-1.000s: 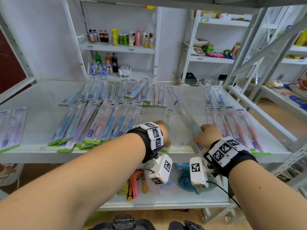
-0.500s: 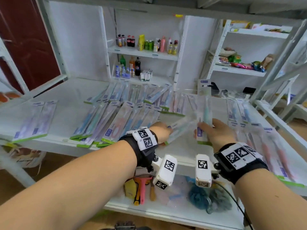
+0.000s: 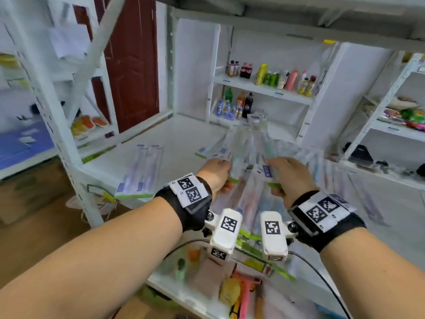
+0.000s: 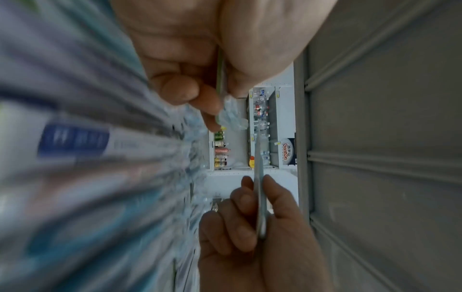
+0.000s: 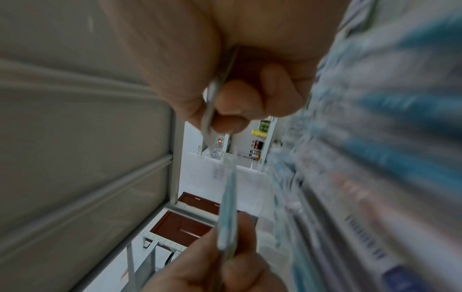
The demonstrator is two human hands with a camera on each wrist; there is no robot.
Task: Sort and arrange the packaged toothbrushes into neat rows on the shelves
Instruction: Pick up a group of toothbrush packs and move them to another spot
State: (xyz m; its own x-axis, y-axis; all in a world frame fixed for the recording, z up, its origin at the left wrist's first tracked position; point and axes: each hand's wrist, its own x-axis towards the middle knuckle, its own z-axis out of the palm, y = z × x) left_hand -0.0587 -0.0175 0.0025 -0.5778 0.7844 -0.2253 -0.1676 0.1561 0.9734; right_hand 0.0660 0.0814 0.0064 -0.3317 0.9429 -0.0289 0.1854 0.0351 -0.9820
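Note:
My left hand (image 3: 217,172) pinches the green bottom end of a clear packaged toothbrush (image 3: 238,148) that points up and away. My right hand (image 3: 284,173) pinches a second pack (image 3: 268,155) beside it; both packs are raised above the white shelf (image 3: 179,143). In the left wrist view, the left hand's fingers (image 4: 185,92) clamp their pack edge-on, and the right hand (image 4: 252,213) shows below with its pack (image 4: 260,197). The right wrist view shows the right hand's fingers (image 5: 235,106) on their pack (image 5: 208,116). Rows of packs (image 3: 250,192) lie under the hands, blurred. Two packs (image 3: 140,173) lie at the shelf's left front.
A white upright post (image 3: 69,143) stands at the shelf's left front corner. Bottles (image 3: 269,77) fill the back shelves. Tools and cloths (image 3: 243,293) lie on the lower shelf. A red-brown door (image 3: 133,65) is at the back left, and snack shelves (image 3: 404,116) are at the right.
Both hands have lifted their packs off the shelf and swung them upright, side by side. The view has turned to the left, bringing the door and left post into sight.

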